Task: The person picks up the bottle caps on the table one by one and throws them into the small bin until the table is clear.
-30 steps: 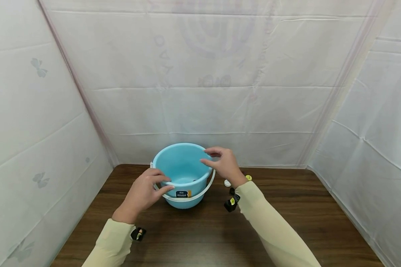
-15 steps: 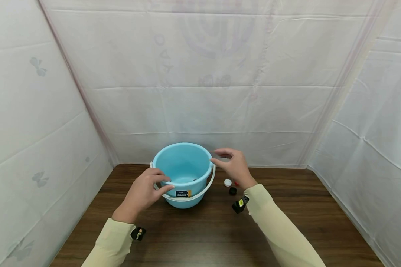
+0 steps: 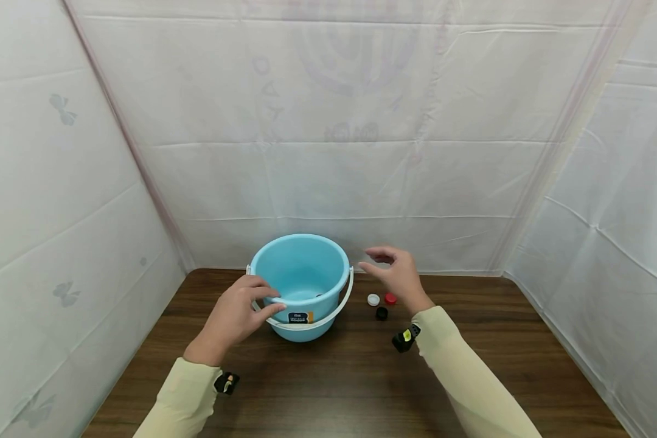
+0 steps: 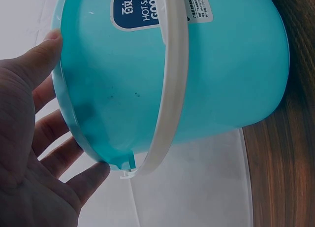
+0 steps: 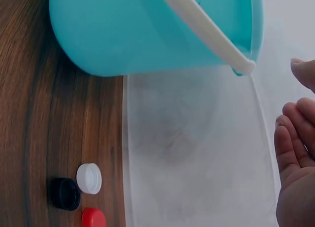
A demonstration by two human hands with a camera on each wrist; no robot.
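A light-blue plastic bucket [image 3: 301, 277] stands upright, its white handle [image 4: 172, 89] lowered across the front. My left hand [image 3: 232, 313] holds the bucket's near-left rim; in the left wrist view, the thumb is on the outer side and the fingers are behind the rim. Inside, low down, a bit of something small and dark peeks over the near rim. Right of the bucket, my right hand [image 3: 399, 277] hovers with fingers loosely bent, thumb apart and nothing between them. Under it on the table lie a white bottle cap [image 3: 373, 300], a red bottle cap [image 3: 390, 298] and a black bottle cap [image 3: 381, 313].
The dark wood-grain table [image 3: 317, 389] runs beneath everything. Pale plastic sheeting [image 3: 334, 182] walls off its back and both sides. A black wrist device [image 3: 405, 337] is strapped at the right cuff, and another black device [image 3: 227, 383] at the left.
My right hand has moved right, from over the bucket's rim to beside it, and the red cap has come into view. My left hand and the bucket have stayed put.
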